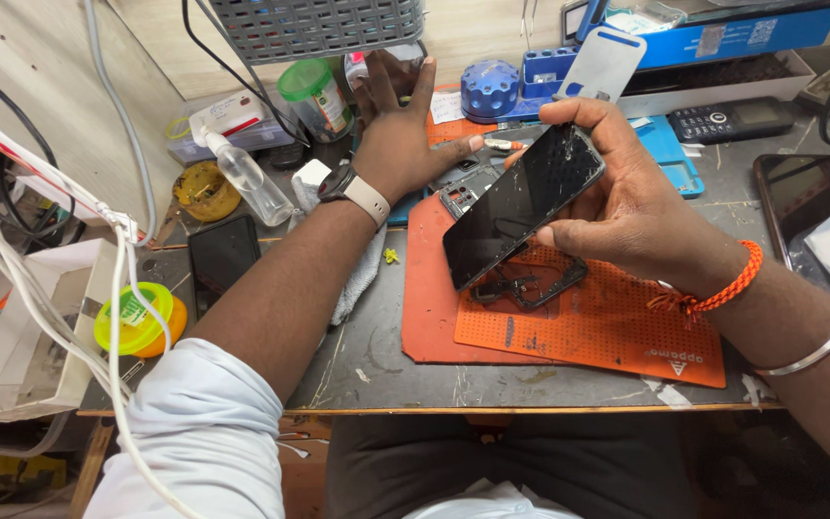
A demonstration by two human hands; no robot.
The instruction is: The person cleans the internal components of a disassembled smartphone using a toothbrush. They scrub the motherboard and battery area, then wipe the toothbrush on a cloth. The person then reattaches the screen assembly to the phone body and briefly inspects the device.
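The right hand (641, 207) holds a black smartphone with a dark, cracked glass screen (523, 207) tilted above the orange mat, its display unlit. Two more dark, unlit phone screens lie flat on the bench: a black slab (221, 258) at the left beside the clear spray bottle, and a larger black rounded one (801, 197) at the far right. At the back stand a long blue cardboard box with white labels (737, 37), a green-lidded jar with a coloured paper label (318, 96), and a white box with a red-marked label (228, 115).
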